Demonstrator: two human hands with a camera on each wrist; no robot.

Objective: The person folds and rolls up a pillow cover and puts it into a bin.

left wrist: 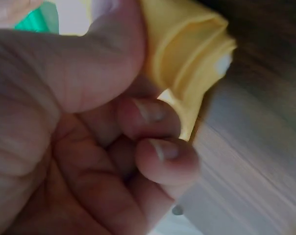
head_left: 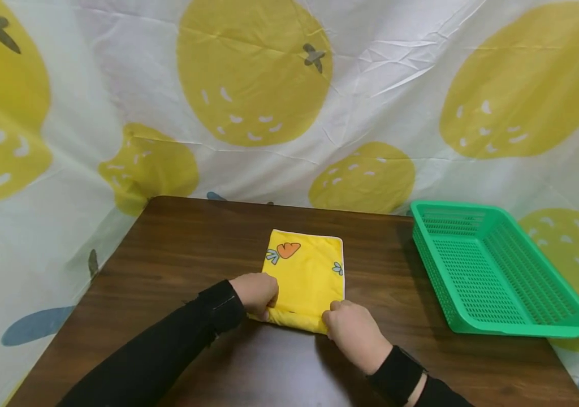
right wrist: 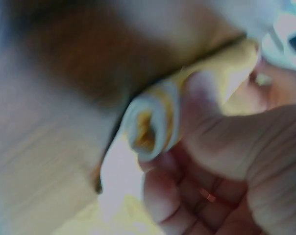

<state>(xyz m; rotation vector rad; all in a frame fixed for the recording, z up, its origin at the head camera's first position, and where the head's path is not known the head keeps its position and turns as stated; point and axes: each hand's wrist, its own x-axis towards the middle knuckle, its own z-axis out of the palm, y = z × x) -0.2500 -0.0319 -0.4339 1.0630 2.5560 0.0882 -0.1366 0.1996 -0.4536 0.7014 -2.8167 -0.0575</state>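
A yellow cloth (head_left: pixel 305 265) with white edging and a printed carrot lies on the wooden table, its near end rolled up. At the left end of the roll, my left hand (head_left: pixel 256 291) pinches the fabric between thumb and curled fingers; the left wrist view shows the folded layers (left wrist: pixel 187 54) beside the thumb. My right hand (head_left: pixel 353 328) grips the opposite end of the roll. In the right wrist view, the spiral end of the roll (right wrist: pixel 150 127) shows white edging, with the thumb pressed on its side. The far part of the cloth lies flat.
To the right stands a green plastic basket (head_left: pixel 523 326) with slotted walls, near the table's right edge. The dark wooden table (head_left: pixel 193 243) ends at a white curtain (head_left: pixel 391 96) printed with yellow fruit, which hangs behind and along both sides.
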